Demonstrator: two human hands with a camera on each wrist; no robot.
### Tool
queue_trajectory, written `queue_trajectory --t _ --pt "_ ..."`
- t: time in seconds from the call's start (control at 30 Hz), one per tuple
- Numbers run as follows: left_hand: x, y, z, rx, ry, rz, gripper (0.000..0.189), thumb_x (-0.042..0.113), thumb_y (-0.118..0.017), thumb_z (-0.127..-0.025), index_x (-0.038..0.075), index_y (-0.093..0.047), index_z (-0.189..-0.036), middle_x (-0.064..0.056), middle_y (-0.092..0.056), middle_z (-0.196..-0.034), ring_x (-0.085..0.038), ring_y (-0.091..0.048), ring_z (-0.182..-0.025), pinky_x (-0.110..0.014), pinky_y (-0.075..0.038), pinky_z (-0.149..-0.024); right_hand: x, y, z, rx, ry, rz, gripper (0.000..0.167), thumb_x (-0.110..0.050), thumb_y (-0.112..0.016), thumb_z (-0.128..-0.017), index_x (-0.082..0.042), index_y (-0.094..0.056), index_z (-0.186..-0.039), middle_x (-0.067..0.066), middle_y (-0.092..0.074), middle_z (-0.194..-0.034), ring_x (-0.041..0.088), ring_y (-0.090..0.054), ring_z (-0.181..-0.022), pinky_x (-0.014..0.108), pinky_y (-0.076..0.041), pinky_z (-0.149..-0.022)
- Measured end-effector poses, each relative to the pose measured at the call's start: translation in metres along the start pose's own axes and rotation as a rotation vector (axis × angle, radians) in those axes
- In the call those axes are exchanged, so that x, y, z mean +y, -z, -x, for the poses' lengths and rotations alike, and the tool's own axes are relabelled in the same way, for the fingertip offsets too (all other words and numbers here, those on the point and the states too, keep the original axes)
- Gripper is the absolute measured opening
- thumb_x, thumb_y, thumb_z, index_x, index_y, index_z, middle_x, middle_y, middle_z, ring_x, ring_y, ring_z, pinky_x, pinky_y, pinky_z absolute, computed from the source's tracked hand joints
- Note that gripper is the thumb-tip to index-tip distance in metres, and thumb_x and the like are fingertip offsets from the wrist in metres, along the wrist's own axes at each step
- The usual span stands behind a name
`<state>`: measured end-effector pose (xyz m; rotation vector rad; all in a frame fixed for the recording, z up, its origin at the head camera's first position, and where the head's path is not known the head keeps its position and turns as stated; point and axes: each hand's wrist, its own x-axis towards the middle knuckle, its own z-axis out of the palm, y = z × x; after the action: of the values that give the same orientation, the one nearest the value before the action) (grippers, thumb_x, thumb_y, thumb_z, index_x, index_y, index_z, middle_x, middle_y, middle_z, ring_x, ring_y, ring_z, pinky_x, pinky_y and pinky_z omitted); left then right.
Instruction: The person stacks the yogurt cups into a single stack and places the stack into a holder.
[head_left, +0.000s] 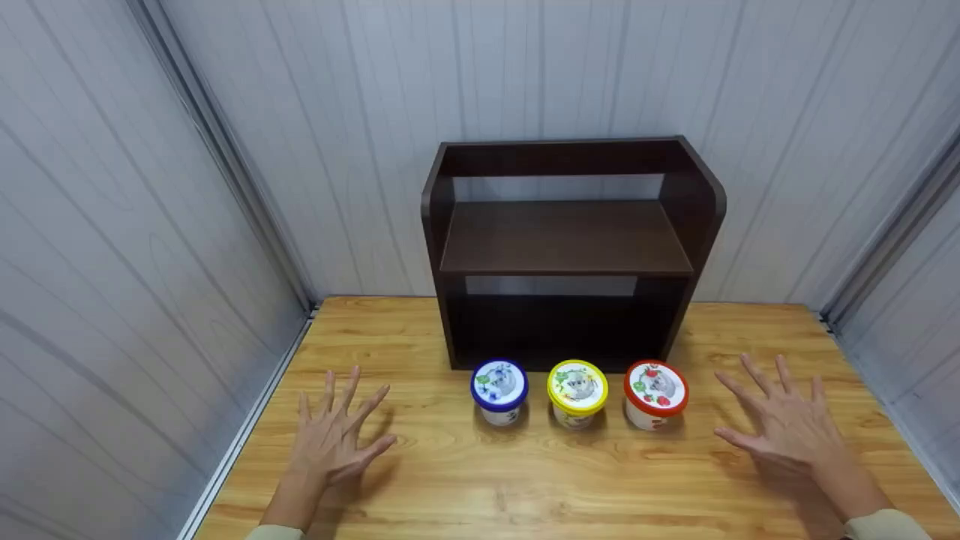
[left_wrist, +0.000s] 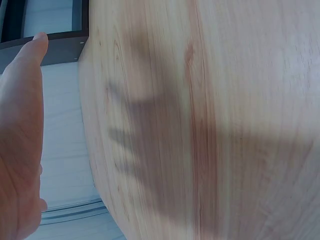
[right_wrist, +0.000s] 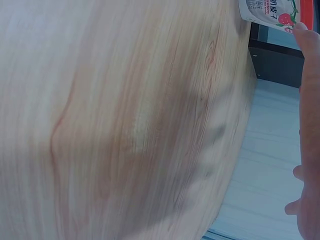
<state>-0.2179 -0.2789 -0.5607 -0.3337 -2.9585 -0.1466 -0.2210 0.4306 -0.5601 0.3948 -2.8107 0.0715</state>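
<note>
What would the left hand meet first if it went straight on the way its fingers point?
Probably the back wall, left of the shelf: the left hand points over the table toward it, though its height is hard to judge.

Blue-rimmed tub (head_left: 499,391), yellow-rimmed tub (head_left: 577,394), red-rimmed tub (head_left: 656,394): all 3 koala-printed white; dark-brown shelf (head_left: 566,236) at their 12 o'clock; honey-coloured, wood-grained tabletop (head_left: 555,487).

Wood-grain tabletop (head_left: 517,480), streaked grey back wall (head_left: 555,75), matching side walls (head_left: 112,262), metal strips (head_left: 225,159) in the corners

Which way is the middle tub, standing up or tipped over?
Standing up: the middle tub has its yellow lid on top, white side below.
</note>
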Motion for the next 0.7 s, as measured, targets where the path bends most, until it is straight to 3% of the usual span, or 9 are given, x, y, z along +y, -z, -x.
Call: queue_trajectory --t 0.4,0.7 --pt "0.011 0.007 -0.008 -0.056 -0.007 0.011 0.082 0.078 -0.06 -0.101 0.041 -0.043 -0.172 -0.013 -0.024 -0.19 -0.057 -0.024 -0.172 -0.09 -0.024 -0.128 -0.007 0.005 -0.011 0.029 0.038 0.028 0.099 -0.078 -0.08 -0.084 -0.047 -0.043 -0.17 0.02 -0.048 -0.176 0.069 -0.043 -0.155 0.101 -0.035 -0.107" --pt "0.034 0.007 -0.026 -0.068 -0.043 0.043 0.08 0.076 -0.06 -0.102 0.04 -0.044 -0.172 -0.013 -0.024 -0.19 -0.056 -0.021 -0.173 -0.09 -0.02 -0.129 -0.022 0.01 -0.025 0.059 0.065 0.011 0.095 -0.078 -0.08 -0.082 -0.037 -0.054 -0.164 0.02 -0.049 -0.175 0.068 -0.043 -0.155 0.098 -0.035 -0.111"
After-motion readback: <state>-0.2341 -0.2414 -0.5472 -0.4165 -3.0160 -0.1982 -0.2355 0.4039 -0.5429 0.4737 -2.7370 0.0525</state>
